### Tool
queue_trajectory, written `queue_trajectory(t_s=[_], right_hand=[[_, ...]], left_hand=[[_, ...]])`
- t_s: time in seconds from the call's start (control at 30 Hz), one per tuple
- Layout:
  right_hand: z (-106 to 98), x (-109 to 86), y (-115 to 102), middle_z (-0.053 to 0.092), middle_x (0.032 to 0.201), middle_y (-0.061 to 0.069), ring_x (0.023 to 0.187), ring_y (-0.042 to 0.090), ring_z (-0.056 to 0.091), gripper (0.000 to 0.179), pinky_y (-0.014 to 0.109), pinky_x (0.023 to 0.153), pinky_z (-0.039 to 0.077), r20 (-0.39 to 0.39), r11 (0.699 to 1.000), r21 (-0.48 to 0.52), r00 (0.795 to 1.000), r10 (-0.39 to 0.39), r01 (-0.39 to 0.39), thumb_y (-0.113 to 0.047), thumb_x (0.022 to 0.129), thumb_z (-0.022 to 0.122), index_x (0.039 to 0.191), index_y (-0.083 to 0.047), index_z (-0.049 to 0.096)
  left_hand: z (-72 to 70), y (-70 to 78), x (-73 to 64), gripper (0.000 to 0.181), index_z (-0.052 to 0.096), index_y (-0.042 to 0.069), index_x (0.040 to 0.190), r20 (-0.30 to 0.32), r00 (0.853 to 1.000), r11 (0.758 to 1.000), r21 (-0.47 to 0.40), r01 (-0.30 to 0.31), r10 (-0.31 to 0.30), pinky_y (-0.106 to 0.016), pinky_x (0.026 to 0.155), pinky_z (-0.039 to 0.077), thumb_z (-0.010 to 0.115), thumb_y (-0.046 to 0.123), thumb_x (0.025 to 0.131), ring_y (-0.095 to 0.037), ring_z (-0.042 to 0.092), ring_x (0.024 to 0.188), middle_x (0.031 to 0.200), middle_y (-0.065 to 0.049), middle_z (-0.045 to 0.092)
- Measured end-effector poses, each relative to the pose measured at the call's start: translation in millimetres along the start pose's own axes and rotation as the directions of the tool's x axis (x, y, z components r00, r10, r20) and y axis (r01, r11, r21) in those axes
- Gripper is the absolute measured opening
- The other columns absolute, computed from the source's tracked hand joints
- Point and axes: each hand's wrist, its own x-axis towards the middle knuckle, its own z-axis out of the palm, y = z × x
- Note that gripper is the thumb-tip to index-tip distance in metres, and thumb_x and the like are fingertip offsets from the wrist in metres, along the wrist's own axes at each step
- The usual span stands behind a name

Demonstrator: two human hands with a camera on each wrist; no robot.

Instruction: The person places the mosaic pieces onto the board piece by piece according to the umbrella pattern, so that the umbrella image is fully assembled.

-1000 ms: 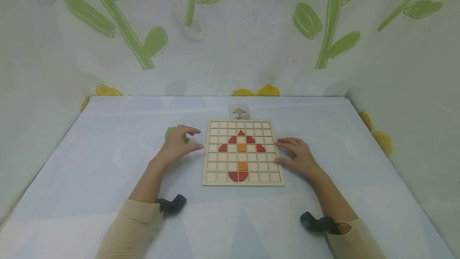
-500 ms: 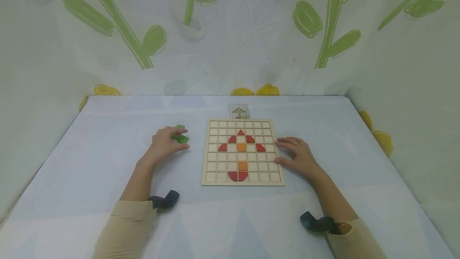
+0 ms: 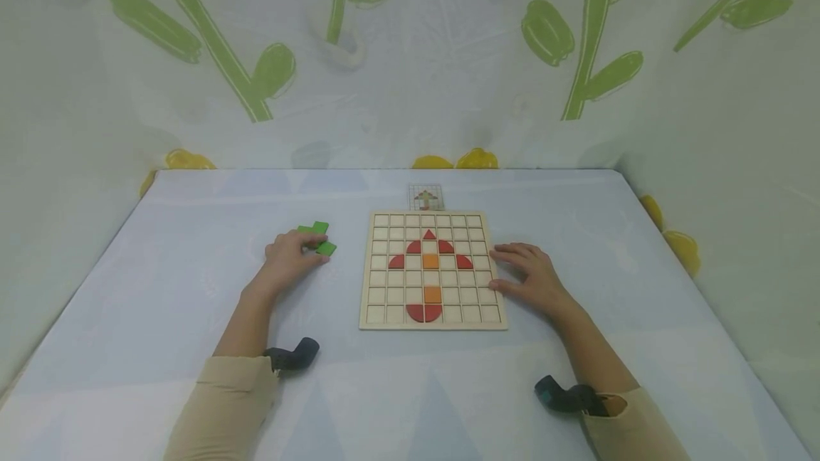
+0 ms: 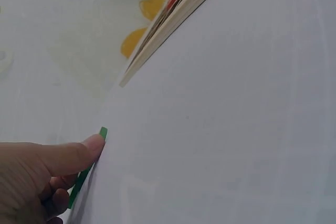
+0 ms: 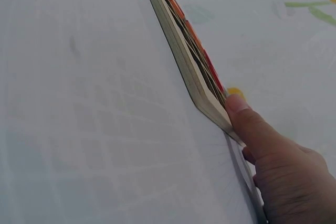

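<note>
My left hand [image 3: 288,258] is at the left of the table, thumb and index finger pinching a green tile [image 3: 326,249] by its edges. Other green tiles [image 3: 321,226] lie right by the fingers, partly covered by them. In the left wrist view the thumb sits on the end of a thin green piece [image 4: 81,186]. My right hand [image 3: 528,279] rests at the right edge of a wooden grid board [image 3: 433,327], fingers loosely extended and fingertips touching the rim. On the board are red quarter-round tiles [image 3: 415,313], a red triangle [image 3: 430,235] and two orange squares [image 3: 431,262].
A small picture card [image 3: 426,197] with a coloured grid pattern lies against the board's far edge. The table [image 3: 410,390] has a pale cloth, and behind it hangs a wall covering [image 3: 448,55] with printed green leaves.
My left hand has moved left, away from the board, and its thumb and index finger have closed on a green tile. The right hand has stayed at the board's edge.
</note>
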Motion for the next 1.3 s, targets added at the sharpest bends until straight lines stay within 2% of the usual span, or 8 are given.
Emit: queue_trajectory(t_s=[0.17, 0.3, 0.47, 0.67, 0.9, 1.3], right_hand=[[1, 0.0, 0, 0.059, 0.126, 0.014, 0.123, 0.035, 0.043, 0.054, 0.058, 0.1, 0.026, -0.009, 1.0, -0.002, 1.0, -0.007, 0.007, -0.025, 0.071, 0.08, 0.119, -0.008, 0.064], [1, 0.3, 0, 0.059, 0.126, 0.014, 0.122, 0.036, 0.044, 0.053, 0.058, 0.099, 0.026, -0.016, 1.0, -0.003, 1.0, -0.017, 0.017, -0.025, 0.071, 0.08, 0.119, -0.008, 0.064], [1, 1.5, 0, 0.059, 0.125, 0.014, 0.122, 0.036, 0.044, 0.054, 0.059, 0.099, 0.026, -0.024, 1.0, 0.007, 0.999, -0.03, 0.031, -0.024, 0.07, 0.081, 0.119, -0.007, 0.064], [1, 1.4, 2, 0.058, 0.128, 0.012, 0.124, 0.034, 0.042, 0.055, 0.058, 0.101, 0.024, -0.005, 1.0, 0.011, 1.0, -0.003, 0.003, -0.026, 0.071, 0.081, 0.121, -0.009, 0.064], [0, 2.0, 1, 0.057, 0.129, 0.013, 0.125, 0.034, 0.041, 0.055, 0.057, 0.102, 0.023, 0.009, 1.0, 0.018, 1.0, 0.014, -0.014, -0.026, 0.072, 0.081, 0.121, -0.009, 0.063], [-2, 1.6, -2, 0.058, 0.128, 0.014, 0.123, 0.035, 0.043, 0.055, 0.058, 0.1, 0.025, 0.004, 1.0, 0.023, 1.0, 0.005, -0.005, -0.024, 0.071, 0.081, 0.12, -0.008, 0.064]], left_hand=[[3.6, -2.2, 0.8, 0.035, 0.068, 0.007, 0.112, -0.048, 0.999, 0.999, 0.03, -0.015, 0.016, -0.051, 0.085, 0.025, 0.072, 0.025, 0.082, -0.033, 0.049, 0.097, 0.097, -0.013, 0.062], [6.0, -1.0, 1.1, 0.035, 0.069, 0.005, 0.108, -0.074, 0.996, 0.999, 0.034, -0.039, 0.041, -0.051, 0.084, 0.025, 0.074, 0.026, 0.081, -0.032, 0.049, 0.095, 0.095, -0.012, 0.063], [9.6, 3.7, 1.9, 0.035, 0.07, 0.005, 0.105, -0.068, 0.995, 0.998, 0.015, -0.068, 0.069, -0.05, 0.085, 0.025, 0.075, 0.028, 0.08, -0.029, 0.05, 0.095, 0.095, -0.012, 0.064], [14.1, 11.8, 1.8, 0.036, 0.069, 0.007, 0.104, -0.055, 0.995, 0.997, 0.011, -0.08, 0.081, -0.049, 0.085, 0.025, 0.075, 0.031, 0.079, -0.027, 0.048, 0.096, 0.094, -0.01, 0.062], [18.0, 20.1, 1.1, 0.033, 0.069, 0.007, 0.101, -0.092, 0.991, 0.995, -0.019, -0.103, 0.101, -0.048, 0.084, 0.024, 0.077, 0.029, 0.077, -0.027, 0.05, 0.095, 0.093, -0.01, 0.063], [37.1, 34.8, 5.2, 0.034, 0.07, 0.009, 0.101, -0.122, 0.977, 0.982, -0.051, -0.183, 0.175, -0.046, 0.086, 0.026, 0.078, 0.031, 0.075, -0.023, 0.049, 0.09, 0.089, -0.006, 0.06]])
